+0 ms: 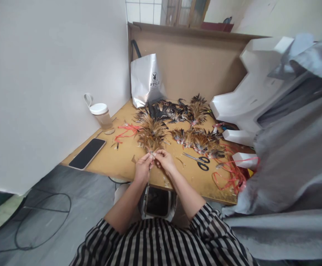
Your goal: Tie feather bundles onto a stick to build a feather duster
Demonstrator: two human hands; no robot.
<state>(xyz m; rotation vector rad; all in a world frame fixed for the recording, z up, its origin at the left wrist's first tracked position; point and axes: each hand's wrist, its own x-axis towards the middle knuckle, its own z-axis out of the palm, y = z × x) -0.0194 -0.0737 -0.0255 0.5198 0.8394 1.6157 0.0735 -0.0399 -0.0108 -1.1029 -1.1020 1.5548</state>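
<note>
My left hand (pixel 144 166) and my right hand (pixel 163 160) meet at the front of the wooden table, fingers pinched together. Between them they grip the near end of a bunch of brown feathers (pixel 151 135), which fans out away from me. What exactly the fingertips pinch is too small to make out. Right of my hands lie black-handled scissors (pixel 198 160), blades pointing left. Behind the scissors stretches a row of brown feather bunches (pixel 199 141). Dark feathers (pixel 168 111) and another brown bunch (pixel 198 109) lie farther back.
On the left are a phone (pixel 87 153) and a lidded cup (pixel 102 117). A silver bag (pixel 146 83) leans at the back. Red strips (pixel 229 177) tangle at the right edge; more red strips (pixel 126 131) lie left of the feathers. White foam (pixel 233 96) and grey cloth (pixel 296 159) crowd the right.
</note>
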